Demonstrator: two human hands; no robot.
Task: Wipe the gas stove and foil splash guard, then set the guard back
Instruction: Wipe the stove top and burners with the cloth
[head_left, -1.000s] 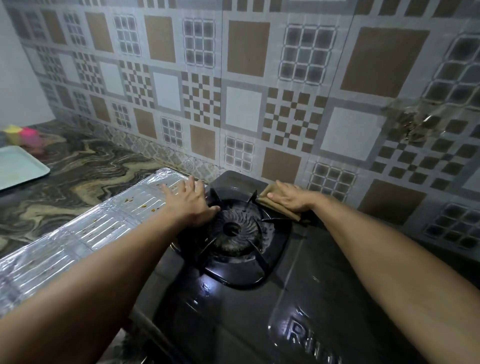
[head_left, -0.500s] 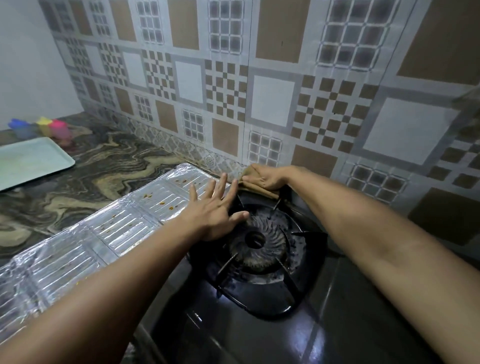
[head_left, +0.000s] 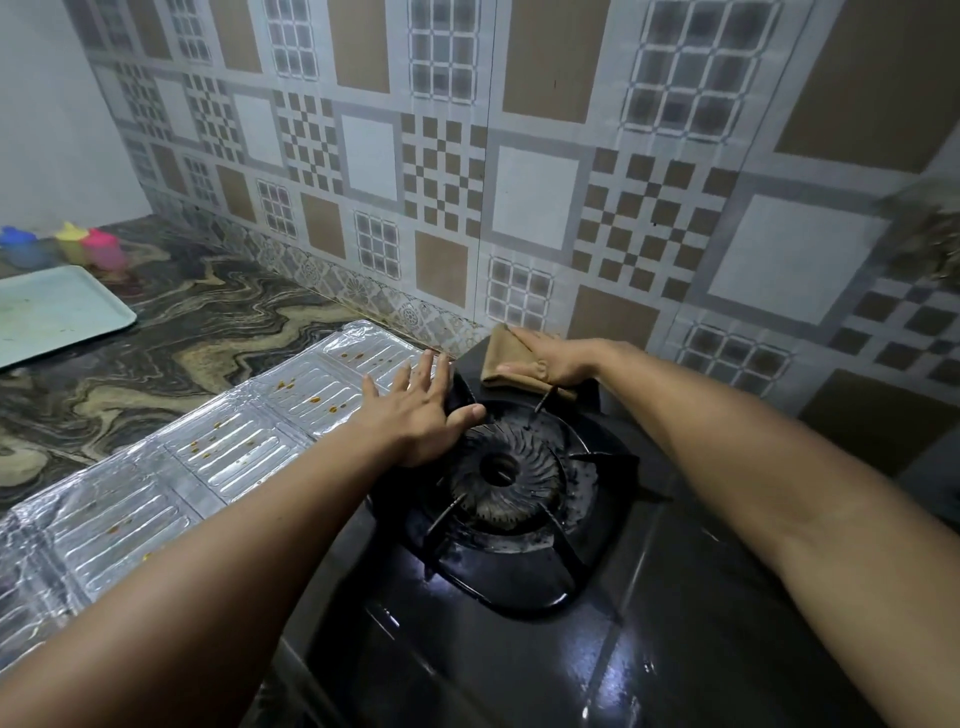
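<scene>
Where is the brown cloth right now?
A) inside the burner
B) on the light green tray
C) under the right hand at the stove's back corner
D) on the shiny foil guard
C: the right hand presses the brown cloth flat on the black stove, at its back corner by the tiled wall.

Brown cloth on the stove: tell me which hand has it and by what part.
The right hand presses flat on the brown cloth's top, at the stove's back corner; neither hand grips anything.

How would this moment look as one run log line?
step: wiping stove back corner | right hand: pressing cloth | left hand: flat at burner | foil guard: lying flat, spotted
</scene>
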